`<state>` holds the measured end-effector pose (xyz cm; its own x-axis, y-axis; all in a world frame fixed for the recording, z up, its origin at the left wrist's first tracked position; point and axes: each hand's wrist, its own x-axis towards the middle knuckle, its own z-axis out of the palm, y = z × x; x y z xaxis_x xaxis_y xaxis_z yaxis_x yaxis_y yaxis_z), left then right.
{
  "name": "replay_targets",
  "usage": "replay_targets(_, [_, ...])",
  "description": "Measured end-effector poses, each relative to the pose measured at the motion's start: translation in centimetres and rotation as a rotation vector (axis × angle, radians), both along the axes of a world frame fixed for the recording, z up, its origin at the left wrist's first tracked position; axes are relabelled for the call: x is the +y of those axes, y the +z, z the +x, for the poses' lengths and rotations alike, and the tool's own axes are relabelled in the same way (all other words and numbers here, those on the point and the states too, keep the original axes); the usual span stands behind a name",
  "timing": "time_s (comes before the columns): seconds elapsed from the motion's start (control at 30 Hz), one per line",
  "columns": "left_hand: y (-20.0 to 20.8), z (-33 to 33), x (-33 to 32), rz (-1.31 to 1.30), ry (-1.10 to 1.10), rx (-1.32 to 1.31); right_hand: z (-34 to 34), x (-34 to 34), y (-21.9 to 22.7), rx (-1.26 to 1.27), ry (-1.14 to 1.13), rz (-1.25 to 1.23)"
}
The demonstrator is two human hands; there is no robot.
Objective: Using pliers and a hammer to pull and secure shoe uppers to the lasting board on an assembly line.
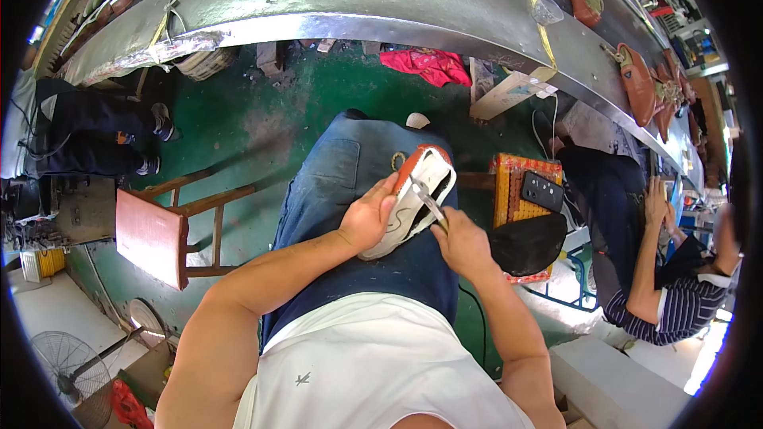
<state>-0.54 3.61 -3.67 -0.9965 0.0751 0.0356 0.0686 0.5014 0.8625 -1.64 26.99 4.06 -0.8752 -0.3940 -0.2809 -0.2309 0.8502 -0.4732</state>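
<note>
On my lap, over blue jeans (318, 183), lies a shoe upper (387, 242) with its pale underside up and orange-red leather round the toe. Dark gaps show along one side of the sole face. My left hand (370, 216) is closed round the shoe's left edge, thumb on top. In my right hand (464, 243) is a pair of pliers (429, 203), gripped by the handle. Their silver head points up and left and rests at the shoe's underside near the toe; whether the jaws pinch the leather I cannot tell.
A long metal-edged workbench (342, 0) runs across the far side, with brown shoes (636, 83) at its right. A stool (151, 234) stands left. On a woven seat (513, 191) at right lie a phone (542, 191) and a black pouch (528, 244). A co-worker (675, 302) sits far right.
</note>
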Motion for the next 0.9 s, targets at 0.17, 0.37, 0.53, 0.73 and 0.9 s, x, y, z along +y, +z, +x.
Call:
replay_targets(0.17, [1.9,-0.8,-0.8,-0.373,-0.352,-0.072,-1.1,2.5,-1.0,-0.190,0.008,-0.119])
replay_targets(0.37, [3.5,-2.7,-1.2,-0.451,-0.420,-0.224,-3.5,1.1,2.7,-0.097,-0.153,-0.398])
replay_targets(0.53, [7.5,-3.2,-0.2,-0.605,-0.548,-0.348,-3.5,0.5,-3.3,-0.060,-0.011,-0.124])
replay_targets(0.73, [1.6,2.8,-1.5,-0.025,-0.037,-0.559,-3.2,0.7,-2.1,-0.094,0.020,-0.164])
replay_targets(0.9, [2.1,2.2,-1.5,0.099,0.002,-0.474,-0.4,-1.3,2.3,-0.281,-0.091,-0.460])
